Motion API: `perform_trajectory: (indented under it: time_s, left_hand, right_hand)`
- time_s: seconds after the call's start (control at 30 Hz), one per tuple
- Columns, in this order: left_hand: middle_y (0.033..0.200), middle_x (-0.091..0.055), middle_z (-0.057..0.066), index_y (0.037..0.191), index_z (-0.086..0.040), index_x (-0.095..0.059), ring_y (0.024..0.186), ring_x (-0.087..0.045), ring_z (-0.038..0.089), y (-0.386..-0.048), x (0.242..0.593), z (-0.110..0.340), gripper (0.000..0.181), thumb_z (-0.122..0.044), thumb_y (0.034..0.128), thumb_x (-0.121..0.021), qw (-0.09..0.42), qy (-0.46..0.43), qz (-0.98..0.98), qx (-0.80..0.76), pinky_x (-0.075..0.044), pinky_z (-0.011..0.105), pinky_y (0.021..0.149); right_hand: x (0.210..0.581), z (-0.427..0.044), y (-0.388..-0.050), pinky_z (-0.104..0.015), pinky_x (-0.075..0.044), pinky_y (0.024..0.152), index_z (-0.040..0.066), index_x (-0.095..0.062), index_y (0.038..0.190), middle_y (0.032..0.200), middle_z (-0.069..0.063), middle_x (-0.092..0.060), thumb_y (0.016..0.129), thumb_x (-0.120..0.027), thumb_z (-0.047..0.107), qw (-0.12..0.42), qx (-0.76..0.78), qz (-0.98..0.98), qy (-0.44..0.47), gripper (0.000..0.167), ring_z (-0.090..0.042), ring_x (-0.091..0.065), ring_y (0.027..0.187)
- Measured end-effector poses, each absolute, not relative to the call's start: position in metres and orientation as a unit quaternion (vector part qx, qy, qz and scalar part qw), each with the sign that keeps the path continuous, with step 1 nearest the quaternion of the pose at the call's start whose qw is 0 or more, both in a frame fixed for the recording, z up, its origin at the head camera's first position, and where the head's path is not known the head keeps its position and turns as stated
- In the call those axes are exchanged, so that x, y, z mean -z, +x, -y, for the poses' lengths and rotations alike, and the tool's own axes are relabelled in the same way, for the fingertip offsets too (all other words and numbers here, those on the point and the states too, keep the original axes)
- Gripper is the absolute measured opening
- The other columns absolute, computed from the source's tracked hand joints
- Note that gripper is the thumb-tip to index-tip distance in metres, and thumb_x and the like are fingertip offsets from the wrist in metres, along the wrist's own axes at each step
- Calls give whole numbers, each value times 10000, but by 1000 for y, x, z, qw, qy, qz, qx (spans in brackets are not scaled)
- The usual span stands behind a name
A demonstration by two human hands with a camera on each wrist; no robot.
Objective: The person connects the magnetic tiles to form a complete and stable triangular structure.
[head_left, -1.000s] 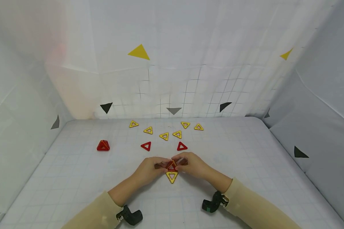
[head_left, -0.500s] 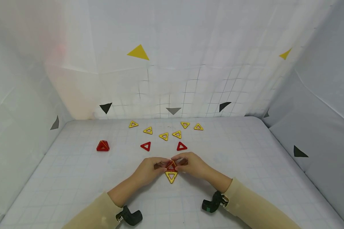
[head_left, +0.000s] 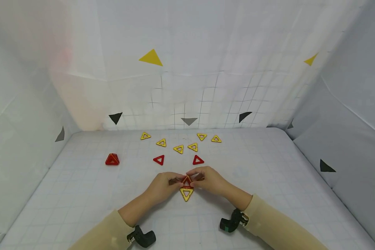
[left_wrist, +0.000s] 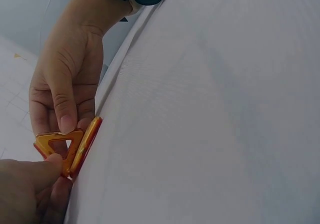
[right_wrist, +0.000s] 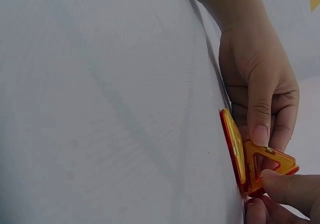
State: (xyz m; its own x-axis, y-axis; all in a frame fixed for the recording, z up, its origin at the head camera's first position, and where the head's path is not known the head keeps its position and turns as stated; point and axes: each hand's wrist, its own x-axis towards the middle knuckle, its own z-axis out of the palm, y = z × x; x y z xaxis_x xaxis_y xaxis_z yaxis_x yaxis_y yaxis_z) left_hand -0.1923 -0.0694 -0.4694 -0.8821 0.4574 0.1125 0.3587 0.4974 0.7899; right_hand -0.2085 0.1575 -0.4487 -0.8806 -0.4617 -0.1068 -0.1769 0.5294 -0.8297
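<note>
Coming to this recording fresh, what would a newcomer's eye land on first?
Probably the left hand and right hand at centre, pinching a small red-and-orange triangle piece, with a yellow triangle at its near edge. Next, perhaps, the red pyramid-like block set apart toward the left, and the six yellow triangles scattered toward the table's far side.

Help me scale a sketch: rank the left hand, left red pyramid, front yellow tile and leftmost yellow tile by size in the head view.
1. Left hand: largest.
2. Left red pyramid and front yellow tile: too alike to rank, the tile being nearer the camera.
3. Leftmost yellow tile: smallest.
</note>
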Motion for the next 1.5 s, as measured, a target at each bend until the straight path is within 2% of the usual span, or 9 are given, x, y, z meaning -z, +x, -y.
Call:
perform_trajectory:
  time_s: [0.37,0.67,0.93,1.13,1.33,1.5]
  left_hand:
    - [1057,-732,-41,1193,-94,-723,936,-673,72,-192,473,69,282,-165,920,-737,48,241,-858,-450,-545,297,854]
    - [1016,-726,-54,1188,-101,-722,910,-670,71,-191,474,70,300,-164,898,-764,58,237,-856,-456,-546,279,820]
    - [1076,-651,-56,1285,-100,-641,962,-618,104,-189,471,71,512,-200,824,-841,106,224,-863,-440,-535,299,863]
    - [1120,-598,-38,1334,-71,-582,988,-577,114,-186,470,68,661,-247,773,-884,115,227,-870,-422,-518,317,891]
    - [1251,-542,8,1415,-55,-510,1040,-544,118,-182,470,63,843,-327,726,-914,117,218,-888,-387,-497,338,950]
    - [1333,-516,37,1436,-72,-489,1076,-540,132,-179,468,61,883,-374,722,-910,116,223,-897,-363,-490,353,980]
  right_hand:
    - [448,-160,-209,-290,-563,773,92,-694,1237,1014,-17,-708,780,-838,19,167,437,-858,-211,485,-150,-669,918]
    - [448,-160,-209,-288,-564,771,92,-700,1223,999,-18,-714,801,-811,-10,167,435,-858,-216,448,-144,-672,904]
    - [450,-160,-211,-293,-564,786,85,-698,1230,1010,-29,-715,823,-777,-40,169,438,-854,-225,433,-143,-671,896]
    - [450,-162,-210,-296,-560,808,78,-690,1246,1065,-39,-718,851,-762,-19,166,436,-853,-234,414,-153,-674,944]
    - [451,-164,-209,-273,-563,792,66,-697,1230,1128,-46,-712,871,-753,2,160,438,-854,-232,369,-169,-682,982]
    - [452,-163,-208,-271,-562,783,70,-709,1209,1111,-32,-714,871,-760,23,153,435,-858,-226,345,-162,-681,962]
